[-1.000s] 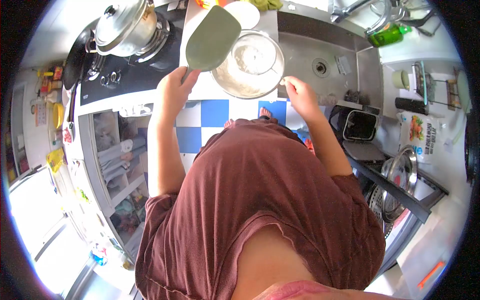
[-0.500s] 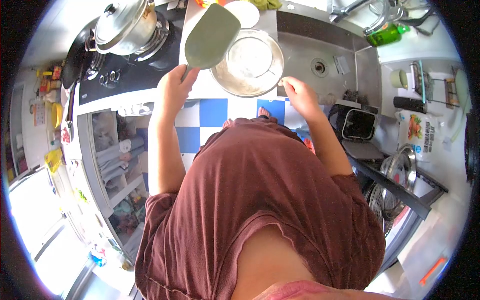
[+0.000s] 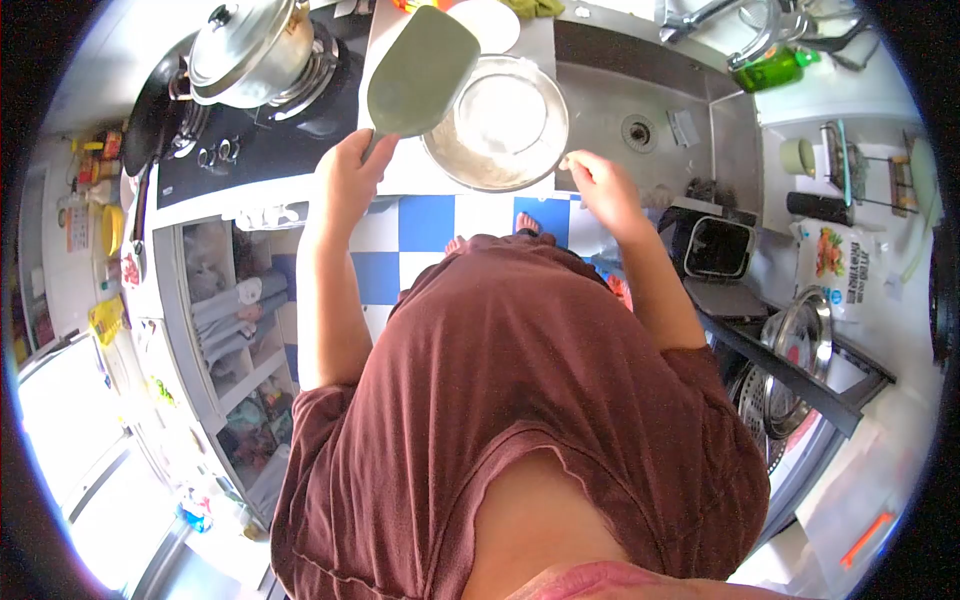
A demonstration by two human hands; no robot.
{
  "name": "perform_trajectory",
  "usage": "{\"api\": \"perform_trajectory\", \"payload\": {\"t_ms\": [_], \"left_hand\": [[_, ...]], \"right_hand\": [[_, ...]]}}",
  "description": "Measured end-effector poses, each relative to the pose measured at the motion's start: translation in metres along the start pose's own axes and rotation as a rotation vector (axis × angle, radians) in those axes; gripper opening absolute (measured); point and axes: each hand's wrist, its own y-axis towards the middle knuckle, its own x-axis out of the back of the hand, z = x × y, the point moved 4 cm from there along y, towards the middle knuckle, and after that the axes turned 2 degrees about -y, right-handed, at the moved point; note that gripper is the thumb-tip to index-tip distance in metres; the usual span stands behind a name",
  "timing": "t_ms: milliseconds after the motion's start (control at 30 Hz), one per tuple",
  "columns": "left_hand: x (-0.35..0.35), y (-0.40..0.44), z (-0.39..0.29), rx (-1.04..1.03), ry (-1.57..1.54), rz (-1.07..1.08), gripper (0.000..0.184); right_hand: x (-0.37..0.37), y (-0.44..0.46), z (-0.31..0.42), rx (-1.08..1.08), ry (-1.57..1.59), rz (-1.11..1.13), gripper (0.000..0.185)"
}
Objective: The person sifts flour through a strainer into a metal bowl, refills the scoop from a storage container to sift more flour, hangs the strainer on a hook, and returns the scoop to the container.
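Observation:
My left hand is closed round the short handle of an olive-green, paddle-shaped utensil. Its broad flat face is raised and overlaps the left side of a round metal bowl from my view. The bowl sits on the counter in front of me, its inside bright with glare and a little pale matter low on its wall. Just right of the bowl's rim is my right hand, thumb and fingertips pinched together. Whether something small is between those fingertips, I cannot make out.
A lidded pot stands on the black stove at left, a dark pan beside it. The steel sink lies right of the bowl, a green bottle by the faucet. Behind the bowl is a white plate.
Both hands stay nearly in place. The green utensil has shifted very slightly left, and my right hand a little to the right. The bowl has not visibly moved.

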Motion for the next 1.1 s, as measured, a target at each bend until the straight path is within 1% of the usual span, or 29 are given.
{"api": "perform_trajectory", "payload": {"t_ms": [67,167,267,367,467,567,667,767,867,967,1100], "left_hand": [[0.000,0.000,0.001,0.017,-0.016,0.000,0.037],[-0.001,0.001,0.003,0.025,-0.038,0.004,0.037],[0.000,0.001,0.003,0.025,-0.035,0.010,0.037],[-0.001,0.002,0.007,0.017,-0.048,0.009,0.037],[-0.002,0.004,0.007,-0.003,-0.037,0.008,0.035],[-0.003,0.003,0.011,0.005,-0.032,0.011,0.034],[-0.001,0.005,0.007,0.016,-0.022,0.010,0.036],[-0.001,0.004,0.008,0.047,-0.018,0.019,0.037],[-0.001,0.008,0.010,0.033,-0.021,0.020,0.037],[0.000,0.008,0.014,0.040,-0.022,0.022,0.037],[0.001,0.009,0.017,0.038,-0.039,0.007,0.037]], "right_hand": [[-0.001,-0.001,0.001,0.023,-0.042,-0.027,0.021],[-0.001,0.003,-0.003,-0.041,-0.086,0.055,0.020],[-0.005,0.002,-0.007,-0.026,-0.016,-0.020,0.021],[-0.004,0.004,-0.004,-0.010,-0.121,0.077,0.020],[-0.002,0.003,-0.002,-0.016,0.018,-0.032,0.020],[-0.007,0.003,-0.003,-0.001,-0.162,0.054,0.020],[-0.003,0.006,-0.007,-0.018,0.044,-0.025,0.021],[-0.006,0.005,-0.004,0.029,-0.088,0.032,0.021],[-0.003,0.008,-0.007,-0.024,0.041,0.023,0.021],[-0.004,0.006,-0.001,-0.020,-0.124,0.058,0.020],[-0.005,0.009,-0.006,-0.043,-0.009,0.060,0.021]]}}
